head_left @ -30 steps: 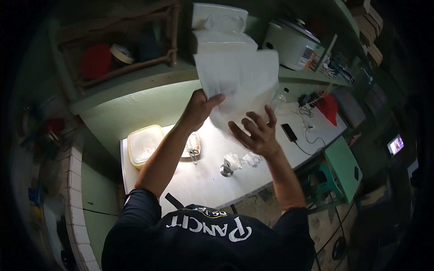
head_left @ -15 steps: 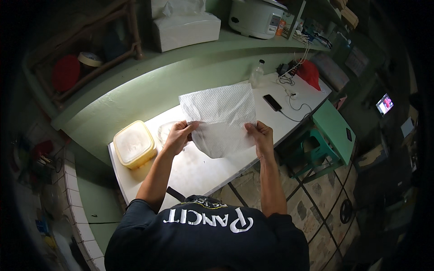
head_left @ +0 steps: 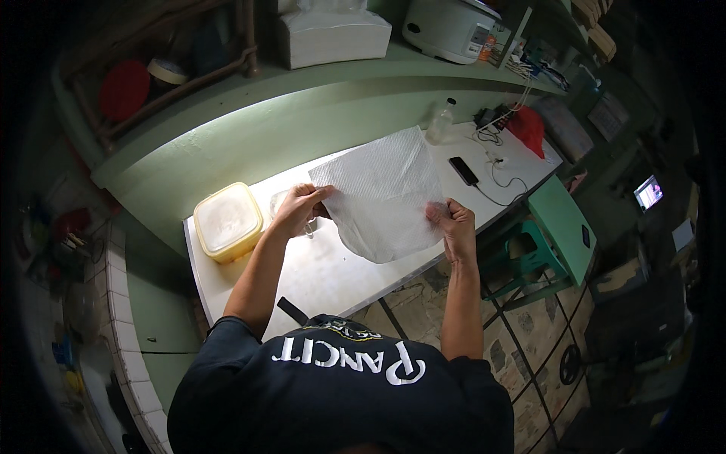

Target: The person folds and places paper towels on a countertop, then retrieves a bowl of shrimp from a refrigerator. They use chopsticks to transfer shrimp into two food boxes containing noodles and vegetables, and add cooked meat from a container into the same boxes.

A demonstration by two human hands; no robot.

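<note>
A white, dimpled paper towel [head_left: 382, 197] is stretched between my two hands above the white table. My left hand [head_left: 301, 209] pinches its left edge between thumb and fingers. At the right edge, my right hand [head_left: 454, 225] grips it the same way. The sheet hangs fairly flat and tilted, its lower edge curving down. Partly hidden behind my left hand is a clear, see-through object [head_left: 279, 201] whose kind I cannot make out. Left of that stands a yellowish square tub [head_left: 229, 219] with a whitish lid.
On the white table [head_left: 325, 284] are a clear bottle [head_left: 440, 123], a black phone [head_left: 463, 171] on a cable, and a red bag [head_left: 526, 132]. A shelf above bears a white tissue box [head_left: 333, 39] and a rice cooker [head_left: 445, 32]. A green stool [head_left: 533, 253] stands at right.
The paper towel has gone from creased and folded over to smoother and more spread out. My hands are slightly farther apart, the right one moved rightward. The whole view has shifted a little.
</note>
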